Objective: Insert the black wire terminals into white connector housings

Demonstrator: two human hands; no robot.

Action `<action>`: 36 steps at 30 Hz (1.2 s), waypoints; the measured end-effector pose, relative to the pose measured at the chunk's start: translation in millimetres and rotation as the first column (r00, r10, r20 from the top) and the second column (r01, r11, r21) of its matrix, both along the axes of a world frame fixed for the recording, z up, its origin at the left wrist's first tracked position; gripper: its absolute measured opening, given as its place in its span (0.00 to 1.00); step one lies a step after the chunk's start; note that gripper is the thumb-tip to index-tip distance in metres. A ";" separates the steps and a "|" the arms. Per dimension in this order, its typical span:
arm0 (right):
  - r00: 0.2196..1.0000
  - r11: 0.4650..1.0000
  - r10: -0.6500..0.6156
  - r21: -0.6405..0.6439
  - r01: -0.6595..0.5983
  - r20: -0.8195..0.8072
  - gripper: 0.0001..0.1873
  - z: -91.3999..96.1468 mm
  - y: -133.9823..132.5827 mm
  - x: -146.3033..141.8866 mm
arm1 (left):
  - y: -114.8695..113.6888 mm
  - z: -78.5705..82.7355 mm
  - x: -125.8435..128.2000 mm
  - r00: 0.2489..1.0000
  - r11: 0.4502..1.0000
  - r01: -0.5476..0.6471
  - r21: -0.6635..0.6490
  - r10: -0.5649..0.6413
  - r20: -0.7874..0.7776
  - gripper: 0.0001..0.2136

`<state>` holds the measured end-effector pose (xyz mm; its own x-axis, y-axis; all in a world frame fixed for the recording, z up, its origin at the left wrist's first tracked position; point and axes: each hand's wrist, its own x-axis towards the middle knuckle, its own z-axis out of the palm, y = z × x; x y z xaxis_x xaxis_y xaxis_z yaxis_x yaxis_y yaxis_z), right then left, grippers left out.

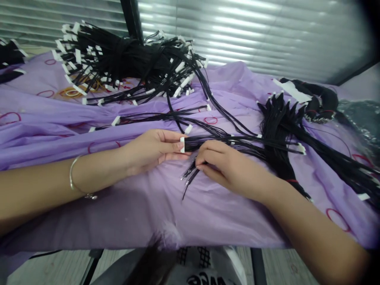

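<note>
Between the thumb and fingers of my left hand (150, 152) is a white connector (182, 145), with a row of black wires (192, 141) running from it to the right. My right hand (221, 162) is closed just beside it, pinching a few loose black wires (190, 174) whose bare metal ends point down and left. The wires pass under my right hand toward a white connector (301, 149) at the right. A dark bundle of wires (279, 134) tied with a red band lies beyond my right wrist.
A big pile of black cables with white connectors (118, 59) sits at the back left. Red rubber bands (337, 220) are scattered over the purple cloth (142, 221). Coiled black cables (323, 99) lie at the back right, near clear plastic (360, 118). Window blinds (252, 35) stand behind.
</note>
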<state>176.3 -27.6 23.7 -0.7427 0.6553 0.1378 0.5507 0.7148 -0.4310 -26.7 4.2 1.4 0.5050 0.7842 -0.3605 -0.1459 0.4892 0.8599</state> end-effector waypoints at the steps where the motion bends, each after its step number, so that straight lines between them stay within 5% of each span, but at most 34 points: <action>1: 1.000 1.000 -0.013 -0.015 0.013 -0.014 0.07 -0.3 -1.3 -0.5 | 0.2 -0.6 -0.2 1.000 1.000 0.009 0.003 -0.009 0.008 0.07; 8: 0.947 0.981 -0.193 -0.015 0.196 -0.257 0.03 -3.5 -7.4 -7.6 | -4.9 1.2 4.3 0.999 1.000 -0.012 0.016 0.013 -0.037 0.08; 12: 0.827 0.882 -0.471 -0.148 0.447 -0.308 0.06 -2.4 -4.5 -13.0 | -6.7 -0.1 3.9 0.999 0.998 0.021 0.067 -0.019 -0.038 0.08; 15: 0.790 0.833 -0.550 -0.239 0.499 -0.270 0.08 -1.5 -0.4 -13.5 | -5.8 -2.2 2.5 0.997 0.991 0.072 0.114 -0.066 -0.050 0.07; 27: 0.775 0.803 -0.590 -0.260 0.536 -0.226 0.09 -3.0 1.9 -12.6 | -6.0 1.4 4.1 0.992 0.995 0.057 0.086 -0.046 -0.121 0.08; 36: 0.825 0.846 -0.524 -0.245 0.474 -0.210 0.07 -9.7 3.0 -14.4 | -6.8 -0.4 3.8 0.987 0.986 0.094 0.140 -0.073 -0.146 0.07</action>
<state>161.9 -24.6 14.0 -0.2602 0.9573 0.1261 0.6615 0.2719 -0.6989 -22.9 -2.5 1.0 0.5237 0.7907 -0.3171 0.0166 0.3627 0.9318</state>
